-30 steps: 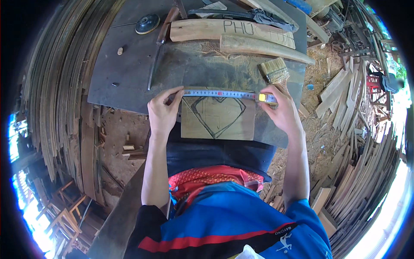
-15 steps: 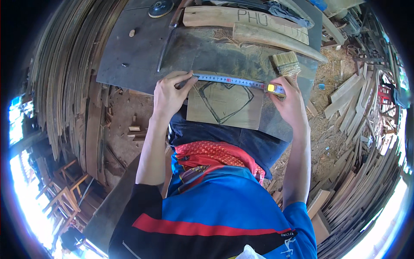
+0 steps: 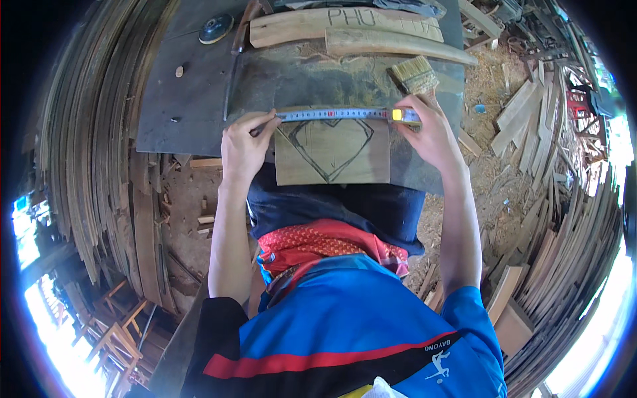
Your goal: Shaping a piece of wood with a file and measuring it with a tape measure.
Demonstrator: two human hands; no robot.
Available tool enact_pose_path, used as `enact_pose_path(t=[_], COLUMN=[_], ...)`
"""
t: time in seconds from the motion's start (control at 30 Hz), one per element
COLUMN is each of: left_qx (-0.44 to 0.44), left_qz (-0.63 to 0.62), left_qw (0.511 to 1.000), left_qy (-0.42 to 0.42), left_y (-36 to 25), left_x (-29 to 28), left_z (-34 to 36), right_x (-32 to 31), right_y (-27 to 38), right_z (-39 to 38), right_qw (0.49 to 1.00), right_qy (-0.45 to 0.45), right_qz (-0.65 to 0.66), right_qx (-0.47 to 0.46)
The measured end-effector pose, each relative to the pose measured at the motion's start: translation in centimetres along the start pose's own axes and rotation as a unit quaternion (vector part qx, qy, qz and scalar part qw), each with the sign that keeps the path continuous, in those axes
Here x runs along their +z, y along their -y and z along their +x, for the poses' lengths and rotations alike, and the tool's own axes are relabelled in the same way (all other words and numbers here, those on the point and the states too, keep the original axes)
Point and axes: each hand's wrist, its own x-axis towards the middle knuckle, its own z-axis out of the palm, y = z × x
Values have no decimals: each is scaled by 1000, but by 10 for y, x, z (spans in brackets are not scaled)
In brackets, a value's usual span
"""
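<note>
A tape measure (image 3: 406, 116) with a yellow and grey case is in the grip of my right hand (image 3: 431, 136). Its pale blade (image 3: 332, 114) runs out leftward across the far part of a square wooden board (image 3: 333, 156). My left hand (image 3: 247, 142) pinches the blade's end near the board's left edge, thumb and forefinger closed on it. Dark angular outlines, like a shield or diamond, are drawn on the board, which lies at the near edge of the dark table. Just beyond my right hand lies a wide paintbrush (image 3: 415, 76) with stiff, dusty bristles.
Farther back on the dark table (image 3: 192, 113) are a lettered plank (image 3: 292, 28), a curved wooden piece (image 3: 385, 44), a long thin rod (image 3: 232, 83) and a round dark disc (image 3: 216, 28). Timber stacks (image 3: 93, 119) stand at the left, with more boards (image 3: 524, 119) on the right.
The whole scene has shifted left and turned slightly in view. Both hands keep their hold on the tape measure, and the blade remains stretched over the board.
</note>
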Motion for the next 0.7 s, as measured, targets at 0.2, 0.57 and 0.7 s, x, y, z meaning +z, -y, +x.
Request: enact_pose_path(t=[0.2, 0.57, 0.7], left_qx=[7, 52, 65], left_qz=[8, 12, 32], left_qw=[1000, 998, 997], left_qy=[-10, -28, -7], left_y=[2, -10, -19], left_x=[-4, -1, -8], left_z=[-1, -8, -7], right_x=[1, 4, -1], right_y=[2, 2, 13], right_z=[-1, -7, -13], right_qw=[1000, 999, 998], right_qy=[21, -9, -14], right_qz=[-2, 45, 54], right_qx=[-1, -6, 9])
